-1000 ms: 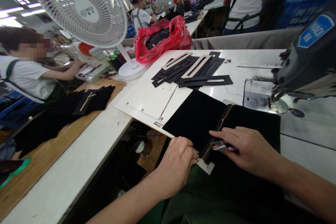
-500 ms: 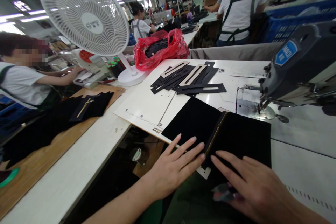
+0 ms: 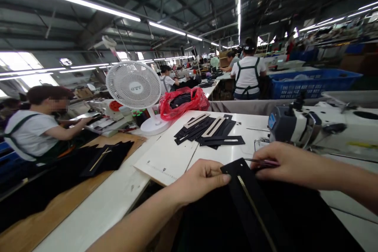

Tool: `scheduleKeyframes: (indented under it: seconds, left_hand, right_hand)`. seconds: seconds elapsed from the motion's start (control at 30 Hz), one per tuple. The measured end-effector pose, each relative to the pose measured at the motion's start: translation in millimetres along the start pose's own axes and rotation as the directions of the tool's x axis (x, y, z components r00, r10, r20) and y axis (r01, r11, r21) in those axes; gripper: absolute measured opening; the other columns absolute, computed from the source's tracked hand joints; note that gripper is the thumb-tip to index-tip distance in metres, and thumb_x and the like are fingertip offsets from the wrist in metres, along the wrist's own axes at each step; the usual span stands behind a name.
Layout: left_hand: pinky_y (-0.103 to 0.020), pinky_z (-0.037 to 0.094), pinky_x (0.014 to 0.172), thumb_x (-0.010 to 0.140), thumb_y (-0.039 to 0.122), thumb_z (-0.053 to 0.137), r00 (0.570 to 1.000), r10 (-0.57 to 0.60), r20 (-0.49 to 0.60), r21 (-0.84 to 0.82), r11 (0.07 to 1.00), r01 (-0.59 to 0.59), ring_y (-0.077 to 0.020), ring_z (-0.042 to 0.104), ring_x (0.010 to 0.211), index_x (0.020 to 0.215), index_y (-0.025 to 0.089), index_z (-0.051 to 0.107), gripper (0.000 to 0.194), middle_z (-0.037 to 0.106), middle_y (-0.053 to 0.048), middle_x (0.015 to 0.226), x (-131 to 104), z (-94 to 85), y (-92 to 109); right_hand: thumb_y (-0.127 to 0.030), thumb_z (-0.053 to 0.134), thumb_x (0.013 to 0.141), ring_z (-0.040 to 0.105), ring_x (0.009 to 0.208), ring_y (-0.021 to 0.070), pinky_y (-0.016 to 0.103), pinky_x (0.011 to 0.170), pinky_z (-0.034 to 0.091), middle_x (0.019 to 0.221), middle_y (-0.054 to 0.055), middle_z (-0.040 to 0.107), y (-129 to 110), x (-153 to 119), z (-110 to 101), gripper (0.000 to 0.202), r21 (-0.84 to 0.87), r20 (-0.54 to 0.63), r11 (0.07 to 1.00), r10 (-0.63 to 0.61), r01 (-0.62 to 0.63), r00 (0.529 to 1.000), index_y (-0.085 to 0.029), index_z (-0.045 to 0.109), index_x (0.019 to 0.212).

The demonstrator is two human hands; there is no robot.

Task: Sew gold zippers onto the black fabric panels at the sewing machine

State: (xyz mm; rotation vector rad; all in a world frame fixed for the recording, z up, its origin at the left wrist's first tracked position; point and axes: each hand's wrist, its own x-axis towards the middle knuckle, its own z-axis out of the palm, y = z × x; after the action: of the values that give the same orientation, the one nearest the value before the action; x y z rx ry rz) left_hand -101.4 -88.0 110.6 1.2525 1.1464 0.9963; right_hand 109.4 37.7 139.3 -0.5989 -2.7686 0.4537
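Note:
A black fabric panel (image 3: 307, 220) with a gold-toothed zipper (image 3: 251, 201) hangs raised in front of me, its upper edge tilted up. The zipper shows through the slot of a black strip (image 3: 236, 171) with small holes at its end. My left hand (image 3: 197, 183) is closed, thumb and fingers pinching the left corner of that end. On the other side my right hand (image 3: 280, 165) is closed at the panel's upper edge. A slim, purplish-handled tool (image 3: 267, 162) with a thin dark tip also lies in its fingers; its kind is unclear.
Slotted black and cream strips (image 3: 211, 130) lie piled on the white table (image 3: 165, 157). Behind are a red plastic bag (image 3: 201, 100) and a white fan (image 3: 134, 86). A sewing machine (image 3: 289, 124) stands right, black fabric pieces (image 3: 109, 157) left. Co-workers sit nearby.
Both hands were spread flat over the zippered panel on the table. Now they grip its end and have lifted it towards me. The view has tilted upward.

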Motion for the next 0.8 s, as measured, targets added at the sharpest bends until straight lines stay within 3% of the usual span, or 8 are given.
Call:
scheduleKeyframes:
  seconds: [0.07, 0.13, 0.2, 0.27, 0.37, 0.5, 0.8]
  left_hand:
    - [-0.022, 0.039, 0.063, 0.066, 0.045, 0.075, 0.997, -0.049, -0.065, -0.159, 0.986, 0.038, -0.0130, 0.055, 0.062, 0.076, 0.011, 0.067, 0.037, 0.062, -0.002, 0.067, 18, -0.6, -26]
    - [-0.022, 0.039, 0.062, 0.060, 0.046, 0.079, 0.988, -0.096, -0.119, -0.252, 0.966, 0.063, -0.0126, 0.055, 0.061, 0.075, 0.010, 0.068, 0.041, 0.064, -0.004, 0.069, 27, 1.3, -53]
    - [-0.022, 0.039, 0.061, 0.058, 0.047, 0.079, 0.982, -0.129, -0.138, -0.295, 0.952, 0.084, -0.0125, 0.055, 0.060, 0.077, 0.010, 0.067, 0.043, 0.065, -0.005, 0.070, 28, 5.7, -72]
    - [-0.023, 0.040, 0.062, 0.060, 0.048, 0.078, 0.979, -0.148, -0.137, -0.346, 0.934, 0.093, -0.0132, 0.056, 0.061, 0.080, 0.010, 0.067, 0.044, 0.066, -0.005, 0.070, 25, 10.9, -82]
    - [-0.023, 0.042, 0.067, 0.064, 0.043, 0.078, 0.980, -0.137, -0.147, -0.432, 0.900, 0.061, -0.0139, 0.059, 0.065, 0.082, 0.011, 0.067, 0.039, 0.068, -0.006, 0.074, 19, 17.4, -85]
    - [-0.023, 0.044, 0.071, 0.072, 0.039, 0.073, 0.987, -0.104, -0.123, -0.485, 0.874, 0.032, -0.0149, 0.062, 0.069, 0.087, 0.010, 0.067, 0.033, 0.069, -0.008, 0.077, 15, 22.0, -80]
    - [-0.019, 0.044, 0.063, 0.079, 0.031, 0.068, 0.981, -0.143, -0.129, -0.529, 0.847, 0.054, -0.0111, 0.060, 0.062, 0.085, 0.010, 0.067, 0.022, 0.068, -0.007, 0.074, 12, 26.2, -77]
  right_hand:
    - [-0.017, 0.067, 0.071, 0.065, 0.065, 0.0179, 0.026, 0.058, 0.051, 0.072, -0.001, 0.068, 10, 4, 16, 0.009, -0.126, -0.063, 0.982, 0.136, -0.143, 0.989, -0.023, 0.070, 0.078]
    - [-0.026, 0.063, 0.077, 0.065, 0.070, 0.0237, 0.034, 0.059, 0.052, 0.086, 0.006, 0.067, 13, -4, 38, 0.015, -0.233, -0.248, 0.934, 0.211, -0.270, 0.945, -0.019, 0.068, 0.089]
    - [-0.037, 0.054, 0.084, 0.065, 0.069, 0.0248, 0.036, 0.056, 0.051, 0.092, 0.009, 0.065, 8, -19, 60, 0.027, -0.294, -0.412, 0.910, 0.155, -0.292, 0.898, -0.018, 0.064, 0.099]
    - [-0.039, 0.041, 0.091, 0.064, 0.069, 0.0222, 0.033, 0.055, 0.051, 0.091, 0.009, 0.064, -4, -33, 80, 0.034, -0.296, -0.464, 0.928, 0.067, -0.225, 0.884, -0.016, 0.061, 0.107]
    - [-0.033, 0.032, 0.095, 0.062, 0.068, 0.0184, 0.029, 0.058, 0.049, 0.089, 0.011, 0.062, -21, -46, 104, 0.039, -0.274, -0.476, 0.949, 0.009, -0.159, 0.879, -0.012, 0.053, 0.120]
    - [-0.028, 0.038, 0.094, 0.056, 0.064, 0.0162, 0.028, 0.058, 0.046, 0.081, 0.008, 0.056, -25, -49, 124, 0.040, -0.281, -0.471, 0.949, -0.004, -0.146, 0.882, -0.011, 0.045, 0.130]
    - [-0.023, 0.046, 0.091, 0.053, 0.066, 0.0170, 0.031, 0.061, 0.042, 0.082, 0.007, 0.055, -19, -49, 127, 0.040, -0.292, -0.474, 0.948, -0.028, -0.128, 0.880, -0.013, 0.047, 0.129]
